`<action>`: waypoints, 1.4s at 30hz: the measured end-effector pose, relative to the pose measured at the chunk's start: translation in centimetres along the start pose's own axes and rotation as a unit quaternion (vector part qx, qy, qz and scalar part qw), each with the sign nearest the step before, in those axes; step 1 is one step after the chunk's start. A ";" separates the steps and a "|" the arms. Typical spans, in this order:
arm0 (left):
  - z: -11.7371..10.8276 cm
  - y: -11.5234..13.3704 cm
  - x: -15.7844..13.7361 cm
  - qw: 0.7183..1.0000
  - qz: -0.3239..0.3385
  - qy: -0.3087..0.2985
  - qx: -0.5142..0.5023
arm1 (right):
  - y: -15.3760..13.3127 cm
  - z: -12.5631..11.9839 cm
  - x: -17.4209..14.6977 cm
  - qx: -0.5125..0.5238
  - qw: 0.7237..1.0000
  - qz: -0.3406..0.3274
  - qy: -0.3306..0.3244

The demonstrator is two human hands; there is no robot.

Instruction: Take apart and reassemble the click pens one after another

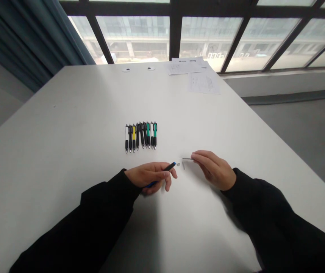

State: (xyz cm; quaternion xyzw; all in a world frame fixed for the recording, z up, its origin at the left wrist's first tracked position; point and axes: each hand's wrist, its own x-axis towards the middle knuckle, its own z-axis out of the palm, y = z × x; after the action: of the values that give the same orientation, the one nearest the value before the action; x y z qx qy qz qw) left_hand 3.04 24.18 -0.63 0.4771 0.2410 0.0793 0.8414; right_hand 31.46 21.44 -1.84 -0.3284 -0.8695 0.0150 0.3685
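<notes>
My left hand (153, 175) is closed round a blue pen barrel with a black grip (169, 166), its open-looking end pointing right. Between the fingertips of my right hand (215, 167) is a thin dark pen refill (188, 159), held level and pointing left toward the barrel. On the table between the hands lie a small metal tip (178, 164) and a small spring (183, 165). Beyond my left hand stands a row of several click pens (141, 136) in white, black, yellow and green, laid side by side.
The white table (94, 110) reaches to the windows. Paper sheets (203, 82) lie at its far right. Two small white pieces with dark marks (126, 70) sit near the far edge. A blue curtain (34, 34) hangs at the left.
</notes>
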 end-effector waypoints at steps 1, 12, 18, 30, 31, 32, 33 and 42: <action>0.0 0.0 0.0 1.000 0.008 0.001 0.005 | 0.0 0.1 -0.1 0.007 1.000 -0.003 -0.009; 0.2 0.1 0.2 0.999 0.017 0.009 0.032 | -0.3 0.2 -0.4 0.053 0.997 -0.034 -0.045; 0.1 -0.1 0.2 0.999 -0.003 0.017 0.045 | -0.5 0.0 -0.3 0.056 0.997 -0.039 -0.043; 0.2 0.1 0.2 0.999 0.005 0.029 0.038 | -0.4 -0.1 -0.5 0.041 0.998 -0.031 -0.026; 0.2 0.1 0.2 0.999 0.006 0.027 0.036 | -0.3 -0.1 -0.4 0.038 0.999 -0.028 -0.019; 0.2 0.2 0.2 0.999 0.008 0.027 0.034 | -0.3 -0.1 -0.4 0.035 0.999 -0.026 -0.011; 0.2 0.2 0.1 0.999 0.011 0.027 0.031 | -0.3 -0.1 -0.3 0.034 0.999 -0.026 -0.006; 0.1 0.2 0.1 1.000 0.009 0.016 0.018 | -0.3 -0.8 -0.3 0.027 0.997 -0.057 -0.052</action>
State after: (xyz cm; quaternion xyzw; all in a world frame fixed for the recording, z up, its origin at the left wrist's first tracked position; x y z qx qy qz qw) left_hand 3.23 24.23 -0.47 0.4932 0.2510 0.0902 0.8280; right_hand 31.96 20.83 -1.31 -0.2672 -0.9039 0.0349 0.3321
